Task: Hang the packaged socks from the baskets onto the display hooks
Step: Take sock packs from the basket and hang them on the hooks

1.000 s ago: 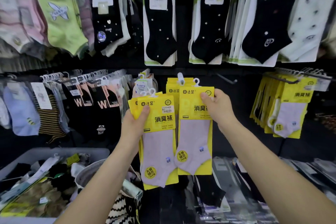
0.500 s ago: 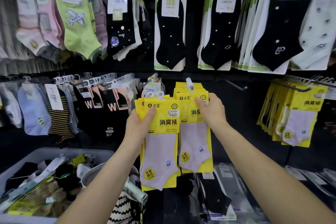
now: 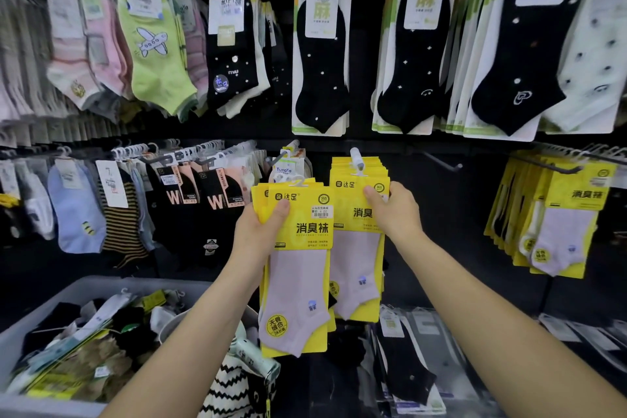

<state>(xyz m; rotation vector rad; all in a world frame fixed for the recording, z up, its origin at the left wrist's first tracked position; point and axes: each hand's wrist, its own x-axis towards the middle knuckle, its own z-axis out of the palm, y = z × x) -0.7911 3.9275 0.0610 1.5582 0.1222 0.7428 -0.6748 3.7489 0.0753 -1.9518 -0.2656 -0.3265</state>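
My left hand (image 3: 259, 231) grips a small stack of yellow sock packs (image 3: 298, 268) by the upper left corner, thumb on the front card; pale lilac socks show on them. Just right of it, my right hand (image 3: 395, 210) pinches the top of another yellow sock pack (image 3: 356, 258), whose white hanger sits on a display hook (image 3: 357, 157) in front of several like packs. The held stack overlaps the hung pack's left edge.
A grey basket (image 3: 101, 285) of mixed packaged socks sits at the lower left, a zigzag-patterned bag (image 3: 237, 387) beside it. More yellow packs (image 3: 559, 217) hang at the right. An empty hook (image 3: 441, 161) juts out between them. Black socks hang above.
My right hand has slid its pack back along the hook against the hung packs. My left hand holds its stack in much the same place. The camera has tilted down slightly.
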